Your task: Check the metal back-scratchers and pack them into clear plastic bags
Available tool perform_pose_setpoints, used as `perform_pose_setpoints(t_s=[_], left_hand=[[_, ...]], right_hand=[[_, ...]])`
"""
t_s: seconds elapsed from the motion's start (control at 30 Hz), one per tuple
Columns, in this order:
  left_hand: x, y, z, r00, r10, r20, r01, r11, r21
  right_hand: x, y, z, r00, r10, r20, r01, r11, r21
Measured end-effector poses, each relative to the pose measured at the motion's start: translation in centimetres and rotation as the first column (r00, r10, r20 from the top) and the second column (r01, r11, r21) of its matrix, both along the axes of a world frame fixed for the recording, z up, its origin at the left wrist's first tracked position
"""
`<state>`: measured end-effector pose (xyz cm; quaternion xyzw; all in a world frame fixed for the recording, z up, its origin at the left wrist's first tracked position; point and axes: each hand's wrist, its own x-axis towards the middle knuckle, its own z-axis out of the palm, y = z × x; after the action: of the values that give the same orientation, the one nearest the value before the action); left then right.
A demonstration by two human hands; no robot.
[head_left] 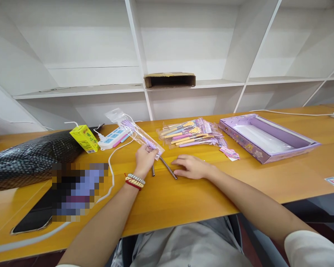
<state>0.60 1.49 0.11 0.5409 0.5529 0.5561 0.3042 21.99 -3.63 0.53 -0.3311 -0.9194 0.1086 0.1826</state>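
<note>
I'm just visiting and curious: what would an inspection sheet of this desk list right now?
Surface: orange wooden table.
Job's things: clear packet with a purple utensil; two metal rods lying by the hands.
Clutter: pile of packets, purple box lid, yellow drink carton, black padded bag, dark phone.
Hands: left hand grips the packet; right hand rests flat, fingertips at a rod.
Cables: power strip, white cable.
Surroundings: white shelves, cardboard box.
</note>
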Motion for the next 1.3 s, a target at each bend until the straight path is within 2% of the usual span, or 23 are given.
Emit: perform_pose_setpoints(t_s=[0.13,0.23,0.3,0.4,0.43,0.47,0.57,0.67,0.73,0.83,0.97,1.03,1.13,1.23,1.3], left_hand=[[0.1,-0.4,0.2,0.980,-0.050,-0.194,0.044,0.998,-0.035],[0.3,-0.8,0.4,0.958,-0.154,-0.240,0.140,0.987,-0.076],[0.5,-1.1,0.5,0.945,-0.197,-0.262,0.180,0.980,-0.088],[0.6,-1.3,0.7,0.928,-0.128,-0.350,0.113,0.992,-0.064],[0.6,-1.4,0.8,0.921,-0.092,-0.379,0.078,0.996,-0.051],[0.6,-1.4,0.8,0.913,-0.064,-0.403,0.053,0.998,-0.039],[0.6,-1.5,1.1,0.884,-0.053,-0.464,0.043,0.999,-0.031],[0.6,-1.6,1.2,0.843,-0.059,-0.535,0.057,0.998,-0.020],[0.7,-1.8,1.3,0.827,-0.057,-0.559,0.069,0.998,0.000],[0.9,-2.2,1.5,0.841,-0.090,-0.534,0.115,0.993,0.013],[1.1,-2.6,1.3,0.885,-0.243,-0.397,0.261,0.965,-0.010],[1.2,-2.7,1.1,0.871,-0.375,-0.316,0.378,0.924,-0.053],[1.1,-2.7,1.0,0.823,-0.526,-0.216,0.509,0.851,-0.132],[0.9,-2.7,1.1,0.806,-0.562,-0.188,0.536,0.826,-0.171],[0.8,-2.8,1.3,0.795,-0.574,-0.195,0.545,0.818,-0.183]], right_hand=[[3.5,1.9,0.3,0.978,-0.210,0.004,0.210,0.976,-0.060],[6.5,3.3,0.8,0.910,-0.414,0.027,0.415,0.907,-0.074],[8.5,4.1,1.2,0.821,-0.568,0.054,0.571,0.820,-0.045],[11.7,5.0,1.9,0.609,-0.779,0.150,0.792,0.609,-0.049],[12.8,5.1,2.1,0.547,-0.813,0.201,0.835,0.547,-0.060],[14.0,5.2,2.4,0.507,-0.821,0.262,0.859,0.507,-0.073],[16.6,5.2,2.7,0.467,-0.755,0.460,0.877,0.464,-0.128],[17.6,5.0,2.7,0.447,-0.686,0.574,0.885,0.434,-0.170],[17.5,4.9,2.6,0.443,-0.667,0.599,0.885,0.433,-0.172],[17.0,4.9,2.5,0.478,-0.659,0.580,0.866,0.466,-0.183],[16.8,4.8,2.5,0.517,-0.713,0.474,0.847,0.504,-0.166],[16.6,4.7,2.5,0.579,-0.738,0.345,0.812,0.558,-0.169],[15.1,4.5,2.5,0.694,-0.720,0.012,0.705,0.676,-0.215],[12.3,4.3,2.2,0.689,-0.642,-0.337,0.612,0.764,-0.205],[10.4,4.3,2.0,0.678,-0.563,-0.473,0.575,0.807,-0.136]])
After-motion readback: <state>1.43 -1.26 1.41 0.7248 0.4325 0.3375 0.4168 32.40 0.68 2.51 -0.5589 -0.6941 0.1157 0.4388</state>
